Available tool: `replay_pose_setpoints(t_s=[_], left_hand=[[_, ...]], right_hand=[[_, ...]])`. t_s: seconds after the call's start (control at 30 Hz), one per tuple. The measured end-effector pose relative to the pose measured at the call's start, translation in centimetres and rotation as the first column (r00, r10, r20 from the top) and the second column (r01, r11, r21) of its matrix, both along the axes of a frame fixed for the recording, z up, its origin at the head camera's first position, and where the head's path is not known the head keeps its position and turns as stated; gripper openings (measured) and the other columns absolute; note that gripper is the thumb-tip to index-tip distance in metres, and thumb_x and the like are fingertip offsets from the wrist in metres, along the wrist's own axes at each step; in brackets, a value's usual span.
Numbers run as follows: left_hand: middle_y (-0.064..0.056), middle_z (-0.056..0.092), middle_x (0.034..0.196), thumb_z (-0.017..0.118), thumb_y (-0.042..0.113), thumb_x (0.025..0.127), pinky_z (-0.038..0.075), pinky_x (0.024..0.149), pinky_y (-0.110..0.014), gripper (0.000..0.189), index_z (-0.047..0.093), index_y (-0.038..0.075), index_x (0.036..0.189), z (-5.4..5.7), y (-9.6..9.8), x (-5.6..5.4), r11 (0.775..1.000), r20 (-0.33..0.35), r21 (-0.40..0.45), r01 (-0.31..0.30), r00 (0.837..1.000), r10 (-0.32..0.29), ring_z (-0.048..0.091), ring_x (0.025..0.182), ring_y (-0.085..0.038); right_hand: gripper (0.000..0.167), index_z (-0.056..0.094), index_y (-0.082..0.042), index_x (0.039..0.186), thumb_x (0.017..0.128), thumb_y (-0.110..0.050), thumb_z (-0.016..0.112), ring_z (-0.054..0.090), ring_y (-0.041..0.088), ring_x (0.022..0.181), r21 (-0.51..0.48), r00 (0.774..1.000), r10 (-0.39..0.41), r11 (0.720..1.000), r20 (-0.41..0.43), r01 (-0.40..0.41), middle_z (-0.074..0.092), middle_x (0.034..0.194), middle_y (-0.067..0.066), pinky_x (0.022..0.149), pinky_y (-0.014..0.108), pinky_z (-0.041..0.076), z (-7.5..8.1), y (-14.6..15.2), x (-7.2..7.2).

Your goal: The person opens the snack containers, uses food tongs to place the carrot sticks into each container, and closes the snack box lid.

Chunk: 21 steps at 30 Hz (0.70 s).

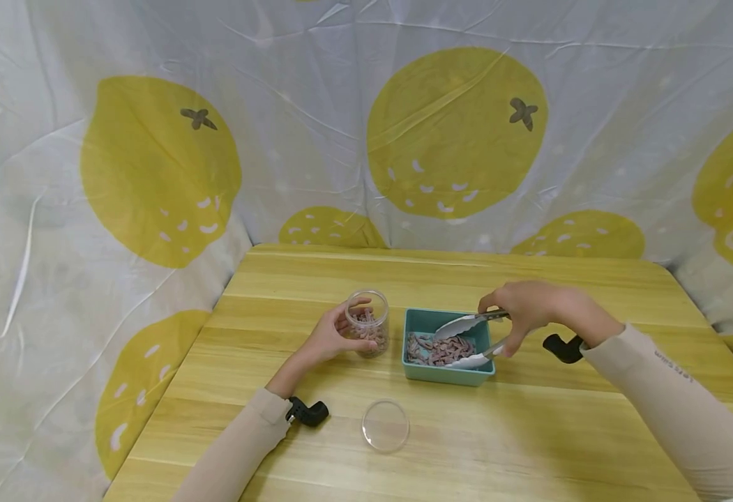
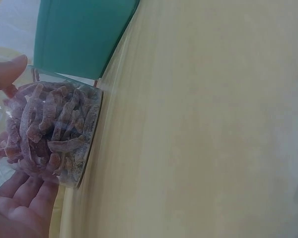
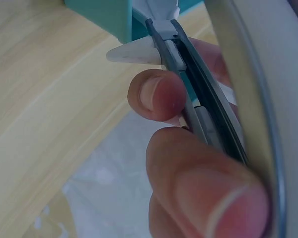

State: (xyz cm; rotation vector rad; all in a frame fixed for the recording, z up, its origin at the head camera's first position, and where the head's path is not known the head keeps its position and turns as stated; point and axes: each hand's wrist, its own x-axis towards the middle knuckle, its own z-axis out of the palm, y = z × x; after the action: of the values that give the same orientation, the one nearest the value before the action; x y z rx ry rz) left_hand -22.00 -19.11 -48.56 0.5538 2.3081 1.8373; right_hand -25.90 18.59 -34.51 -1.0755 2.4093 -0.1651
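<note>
In the head view my left hand (image 1: 325, 338) grips a clear open-topped jar (image 1: 372, 341) standing on the table. Sugar-dusted brownish dried strips (image 2: 49, 124) fill its lower part, with the thumb on one side and fingers round the other in the left wrist view. My right hand (image 1: 526, 310) holds a pair of tongs (image 1: 498, 315) with metal arms and pale scalloped tips, spread apart. Those tips reach down into a teal rectangular box (image 1: 450, 376), among more of the same strips (image 1: 444, 351). Thumb and fingers lie along the tong arms (image 3: 208, 89) in the right wrist view.
A round clear lid (image 1: 386, 426) lies on the wooden table (image 1: 498, 439) in front of the jar and box. Behind and left of the table hangs a pale curtain (image 1: 303, 125) printed with yellow lemons. Black camera mounts (image 1: 310, 413) sit on both wrists.
</note>
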Motion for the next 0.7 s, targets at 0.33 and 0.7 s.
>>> replay_pose_setpoints(t_s=[0.33, 0.7], left_hand=[[-0.02, 0.052, 0.144, 0.086, 0.004, 0.077, 0.041, 0.109, -0.043, 0.082, 0.044, 0.003, 0.147, -0.25, -0.16, 0.04, 1.0, -0.003, 0.0, 0.005, 1.0, -0.005, 0.055, 0.126, -0.029], [-0.018, 0.051, 0.145, 0.086, 0.003, 0.078, 0.041, 0.108, -0.044, 0.079, 0.046, 0.005, 0.146, 0.02, -0.04, -0.07, 1.0, 0.004, 0.003, 0.002, 1.0, -0.002, 0.055, 0.127, -0.028]], right_hand=[[0.07, 0.063, -0.002, 0.126, 0.073, -0.04, 0.089, 0.066, 0.022, 0.092, -0.031, 1.0, 0.0, 1.0, -0.009, 0.0, 0.068, 0.112, 0.004, 0.081, 0.04, 0.054, -0.21, -0.42, 0.93], [0.063, 0.064, 0.0, 0.125, 0.082, -0.042, 0.082, 0.068, 0.023, 0.093, -0.068, 1.0, 0.023, 0.997, 0.0, -0.023, 0.07, 0.112, 0.007, 0.083, 0.044, 0.055, -0.8, -0.09, 1.11]])
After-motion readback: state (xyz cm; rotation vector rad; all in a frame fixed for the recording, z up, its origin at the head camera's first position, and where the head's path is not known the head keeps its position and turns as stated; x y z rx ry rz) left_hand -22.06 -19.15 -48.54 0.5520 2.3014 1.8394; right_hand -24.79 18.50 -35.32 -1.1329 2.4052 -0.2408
